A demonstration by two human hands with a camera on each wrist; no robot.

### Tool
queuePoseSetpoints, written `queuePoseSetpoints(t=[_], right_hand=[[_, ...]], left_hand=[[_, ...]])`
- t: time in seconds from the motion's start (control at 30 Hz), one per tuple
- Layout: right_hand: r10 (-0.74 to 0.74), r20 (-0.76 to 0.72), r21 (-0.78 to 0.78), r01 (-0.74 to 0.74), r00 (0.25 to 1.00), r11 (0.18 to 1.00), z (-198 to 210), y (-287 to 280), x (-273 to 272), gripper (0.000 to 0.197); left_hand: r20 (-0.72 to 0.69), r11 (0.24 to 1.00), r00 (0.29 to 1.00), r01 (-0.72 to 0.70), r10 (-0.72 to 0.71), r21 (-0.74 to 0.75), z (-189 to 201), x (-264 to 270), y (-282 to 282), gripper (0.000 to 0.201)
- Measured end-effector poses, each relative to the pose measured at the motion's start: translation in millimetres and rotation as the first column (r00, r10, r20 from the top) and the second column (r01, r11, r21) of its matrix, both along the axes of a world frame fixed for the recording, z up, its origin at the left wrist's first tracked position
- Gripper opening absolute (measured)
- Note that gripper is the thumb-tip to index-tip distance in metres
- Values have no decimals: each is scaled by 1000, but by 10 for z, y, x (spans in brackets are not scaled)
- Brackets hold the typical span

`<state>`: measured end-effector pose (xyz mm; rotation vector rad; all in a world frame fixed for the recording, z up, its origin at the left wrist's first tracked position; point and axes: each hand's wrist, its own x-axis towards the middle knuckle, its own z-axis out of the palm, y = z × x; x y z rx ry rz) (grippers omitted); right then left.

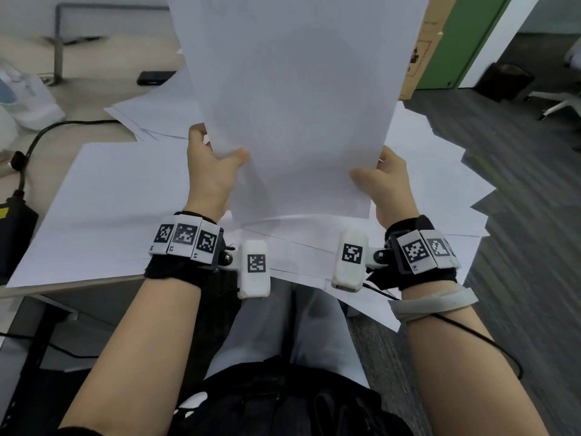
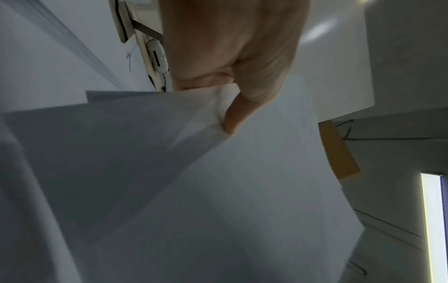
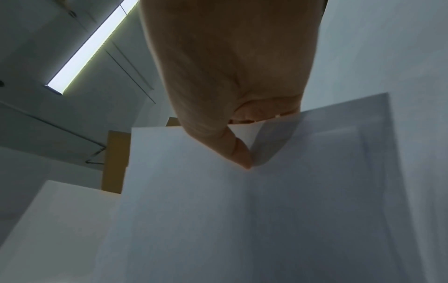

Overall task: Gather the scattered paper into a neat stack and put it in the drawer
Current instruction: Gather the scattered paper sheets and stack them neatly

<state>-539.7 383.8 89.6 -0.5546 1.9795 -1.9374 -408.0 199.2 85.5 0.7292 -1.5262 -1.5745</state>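
I hold a stack of white paper (image 1: 292, 99) upright above the desk, its lower edge just over the sheets below. My left hand (image 1: 213, 165) grips the stack's left edge with the thumb on the near face. My right hand (image 1: 380, 180) grips the right edge the same way. In the left wrist view my left hand (image 2: 232, 107) pinches the paper (image 2: 218, 191) with its thumb pressed on the sheet. The right wrist view shows my right hand (image 3: 237, 145) pinching the paper (image 3: 218, 220). More loose sheets (image 1: 103, 209) lie fanned across the desk under the stack. No drawer is in view.
A black cable (image 1: 47, 133) and a black power brick (image 1: 12, 228) lie at the desk's left edge. A white appliance (image 1: 25, 99) stands at the far left. A cardboard box (image 1: 421, 51) leans behind the paper on the right, and grey carpet (image 1: 518, 215) lies to the right.
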Motion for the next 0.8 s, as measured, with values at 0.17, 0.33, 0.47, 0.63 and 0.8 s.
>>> queuePoseSetpoints(t=[0.17,0.33,0.47,0.63,0.8], right_hand=[[-6,32,-89,9,999,996,-26,25,43,28],[-44,21,-140,46,999,989,-49,5,34,38],[-33,34,-157,38,999,987,-23,56,12,29],[1,8,-186,1,1000,983,22,-3,67,29],[-1,26,-201,6,1000,980,22,-9,59,39]], left_hand=[[-69,997,996,59,-62,-42,37,3,54,51],[-82,987,988,119,-128,-108,119,-3,100,40],[-156,992,980,114,-121,-49,184,50,53,28],[-190,990,972,140,-141,-16,215,46,116,21],[-202,992,972,127,-120,22,218,100,80,13]])
